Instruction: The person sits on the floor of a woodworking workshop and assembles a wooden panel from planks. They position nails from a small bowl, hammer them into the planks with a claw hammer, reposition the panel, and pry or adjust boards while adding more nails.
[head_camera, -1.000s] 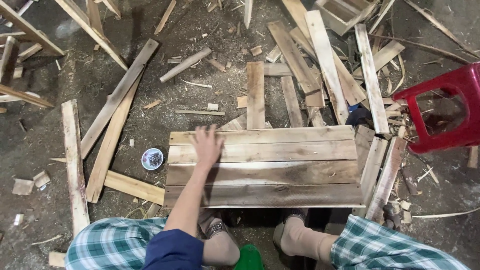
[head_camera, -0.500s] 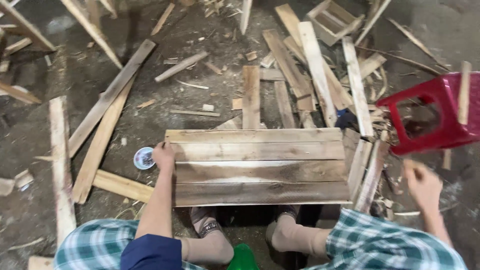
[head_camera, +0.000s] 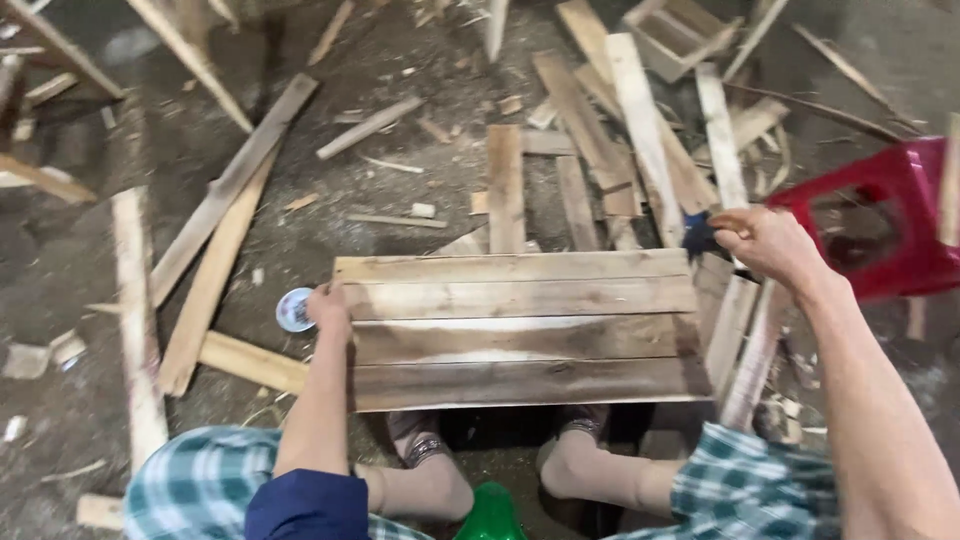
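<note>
Head view. The person sat low over a dirt floor (head_camera: 420, 200) strewn with offcuts, knees in checked cloth at the bottom edge of the frame and both feet tucked under the near edge of the work.

The wooden panel (head_camera: 520, 330), made of four horizontal planks set edge to edge, lay flat on the floor directly in front of the person, at the centre of the frame.

The left hand (head_camera: 328, 305) rested at the panel's left end, its grip curled over the edge of the second plank from the top. Just beside that hand, on the ground, lay a small round white-and-blue lid (head_camera: 293, 310).

The right hand (head_camera: 770, 245) was held just off the panel's upper right corner, its grip pinching a small dark object (head_camera: 699, 236) between thumb and fingertips. What that object was could not be told; it was partly hidden by the fingers.

A red plastic stool (head_camera: 880, 220) stood to the right, near the right hand and apart from the panel. A bundle of short slats (head_camera: 745, 340) leaned against the panel's right end. Long loose boards (head_camera: 225, 210) lay on the left, well apart from the panel; further planks (head_camera: 640, 130) were heaped beyond its far edge. A green plastic item (head_camera: 490, 515) showed between the knees, cut off by the frame.
</note>
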